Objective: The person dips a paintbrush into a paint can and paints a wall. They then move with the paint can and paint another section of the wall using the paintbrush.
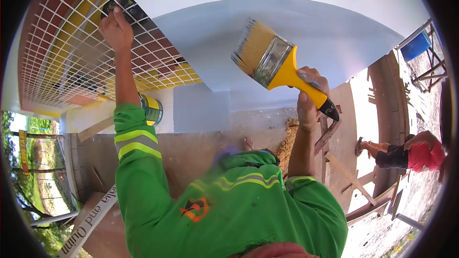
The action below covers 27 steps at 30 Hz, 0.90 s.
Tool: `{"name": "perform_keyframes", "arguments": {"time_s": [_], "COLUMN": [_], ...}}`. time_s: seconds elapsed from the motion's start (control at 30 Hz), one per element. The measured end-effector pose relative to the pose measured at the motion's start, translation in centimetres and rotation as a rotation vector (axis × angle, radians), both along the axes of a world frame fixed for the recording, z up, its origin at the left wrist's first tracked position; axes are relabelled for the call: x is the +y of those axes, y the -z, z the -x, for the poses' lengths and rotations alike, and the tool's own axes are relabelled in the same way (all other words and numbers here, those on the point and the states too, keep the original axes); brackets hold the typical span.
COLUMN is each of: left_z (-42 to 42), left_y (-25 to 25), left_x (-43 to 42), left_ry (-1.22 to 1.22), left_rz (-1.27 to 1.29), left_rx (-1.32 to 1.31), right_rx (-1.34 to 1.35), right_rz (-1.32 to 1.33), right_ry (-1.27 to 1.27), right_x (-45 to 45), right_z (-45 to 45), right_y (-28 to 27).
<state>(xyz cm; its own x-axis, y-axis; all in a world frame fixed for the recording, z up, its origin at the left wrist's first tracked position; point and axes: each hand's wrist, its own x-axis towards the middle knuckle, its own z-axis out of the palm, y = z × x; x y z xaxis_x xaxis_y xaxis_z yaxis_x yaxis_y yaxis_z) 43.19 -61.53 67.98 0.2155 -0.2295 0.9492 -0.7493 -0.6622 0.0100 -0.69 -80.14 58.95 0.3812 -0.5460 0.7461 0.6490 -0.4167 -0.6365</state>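
Two bare hands are well apart. The right hand (308, 107) has its grip clamped on a broad paintbrush (287, 74) with yellow handle and pale bristles, raised before a smooth blue-grey wall (205, 43); this hold likely keeps fingers off the bristles. The left hand (117, 31) reaches to a white grid (71, 52) beside a dark object (128, 7), perhaps for steadiness; whether its grip is closed cannot be told. Past the green left sleeve (136, 136) shows a green-and-yellow tin (154, 112). Farther off is a person in a red top (425, 153).

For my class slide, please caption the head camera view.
Right hand holds a yellow-handled paintbrush before a blue-grey wall; left hand at white mesh.
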Motion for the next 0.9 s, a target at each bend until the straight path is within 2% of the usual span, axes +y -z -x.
{"name": "perform_keyframes", "arguments": {"time_s": [0.07, 0.17, 0.37, 0.9], "left_z": [0.0, -0.2, 0.1, 0.1], "left_y": [0.1, 0.3, 0.3, 0.3], "left_x": [0.1, -0.1, -0.4, -0.6], "left_ry": [-0.005, -0.028, -0.038, -0.041], "left_rz": [-0.011, -0.013, 0.010, 0.004], "left_rx": [0.043, 0.006, -0.011, -0.018], "right_rx": [0.037, 0.076, 0.126, 0.190], "right_rz": [0.154, 0.278, 0.361, 0.314], "right_ry": [0.104, 0.047, 0.009, 0.038], "right_x": [-0.1, -1.0, -2.0, -4.6], "right_z": [-0.9, -1.7, -2.4, -3.0], "right_y": [-1.5, -2.5, -3.8, -3.4]}}
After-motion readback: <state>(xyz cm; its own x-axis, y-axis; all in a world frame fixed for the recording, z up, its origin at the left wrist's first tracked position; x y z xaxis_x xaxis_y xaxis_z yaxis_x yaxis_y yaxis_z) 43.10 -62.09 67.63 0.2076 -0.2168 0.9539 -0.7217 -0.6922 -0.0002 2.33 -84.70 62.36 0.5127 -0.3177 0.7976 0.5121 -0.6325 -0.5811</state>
